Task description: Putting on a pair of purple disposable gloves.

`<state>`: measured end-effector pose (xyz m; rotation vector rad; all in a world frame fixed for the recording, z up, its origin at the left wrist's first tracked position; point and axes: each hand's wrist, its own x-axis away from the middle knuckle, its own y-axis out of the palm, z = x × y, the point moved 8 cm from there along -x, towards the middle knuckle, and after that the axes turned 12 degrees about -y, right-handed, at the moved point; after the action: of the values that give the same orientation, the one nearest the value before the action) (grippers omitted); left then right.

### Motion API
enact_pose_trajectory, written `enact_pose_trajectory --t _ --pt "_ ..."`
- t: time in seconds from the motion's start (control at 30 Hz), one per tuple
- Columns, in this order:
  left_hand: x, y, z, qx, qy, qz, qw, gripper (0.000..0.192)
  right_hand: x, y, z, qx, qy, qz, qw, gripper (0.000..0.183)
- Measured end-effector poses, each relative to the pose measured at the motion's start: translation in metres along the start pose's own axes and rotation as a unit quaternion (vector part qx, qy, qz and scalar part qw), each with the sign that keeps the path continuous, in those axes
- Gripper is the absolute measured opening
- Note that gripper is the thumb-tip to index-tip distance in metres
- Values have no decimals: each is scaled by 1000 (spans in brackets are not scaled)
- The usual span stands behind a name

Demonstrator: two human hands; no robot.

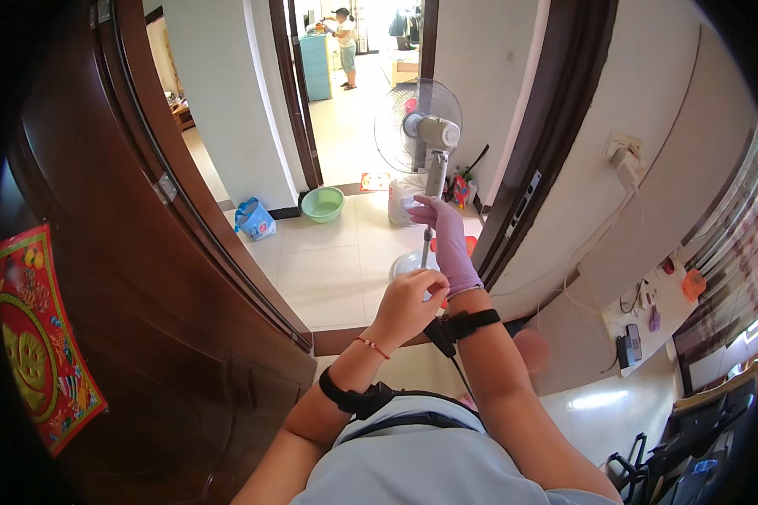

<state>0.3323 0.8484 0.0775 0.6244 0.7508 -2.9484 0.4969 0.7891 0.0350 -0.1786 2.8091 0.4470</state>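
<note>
A thin purple glove [456,252] covers my right hand [441,218], which is raised in front of a standing fan [439,132] with its fingers bent loosely and nothing seen in them. My left hand [415,300] is bare and wears a red cord bracelet [372,347]. Its curled fingertips pinch the edge of the glove's cuff at my right wrist. Black straps [474,324] with small dark devices go round both forearms, and a cable hangs from the right one.
Brown door [183,315] stands open on the left; its frame is on the right. Beyond are a green basin [323,204], a blue bag [255,219] and a white plastic bag [403,199]. Another person [346,47] stands by a blue cabinet [316,66]. A cluttered white table [647,315] is at right.
</note>
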Motion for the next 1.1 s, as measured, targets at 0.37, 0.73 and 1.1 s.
enact_pose_trajectory --t 0.37,0.73,1.1 --pt "13 -2 6 -92 39 74 992 5 19 11 -4 24 5 -12 1000 40" --pt "7 13 -3 -77 6 0 997 10 11 12 25 112 -236 -76 962 27" --pt "19 66 -36 309 -175 -251 901 3 16 -39 52 -24 3 47 999 35"
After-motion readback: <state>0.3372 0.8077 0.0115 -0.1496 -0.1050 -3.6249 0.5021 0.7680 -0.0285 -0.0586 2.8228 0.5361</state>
